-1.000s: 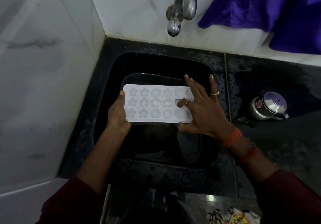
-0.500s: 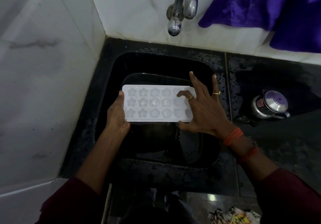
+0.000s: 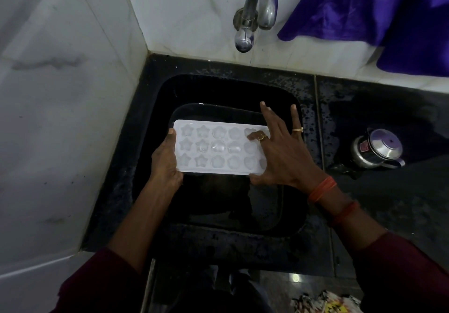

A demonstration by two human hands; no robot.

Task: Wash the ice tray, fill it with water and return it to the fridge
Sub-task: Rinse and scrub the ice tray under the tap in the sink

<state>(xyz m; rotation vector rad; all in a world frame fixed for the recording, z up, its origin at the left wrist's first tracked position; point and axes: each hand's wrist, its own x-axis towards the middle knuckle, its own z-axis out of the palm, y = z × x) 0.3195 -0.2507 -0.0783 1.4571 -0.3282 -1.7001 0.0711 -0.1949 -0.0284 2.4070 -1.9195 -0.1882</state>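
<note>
Wall (image 3: pixel 60 118): white veined marble | left hand (image 3: pixel 165 164): grips tray's left end, thumb on rim, fingers hidden beneath | ice tray (image 3: pixel 218 147): translucent white plastic, star and flower cavities, held over glossy black sink (image 3: pixel 300 108) below curved chrome tap (image 3: pixel 257 8) | right hand (image 3: pixel 284 157): thumb hooks near edge, index curled into a cavity, other fingers straight | cloth (image 3: pixel 376 8): purple, velvety | steel pot (image 3: pixel 379 149): red label unreadable
</note>
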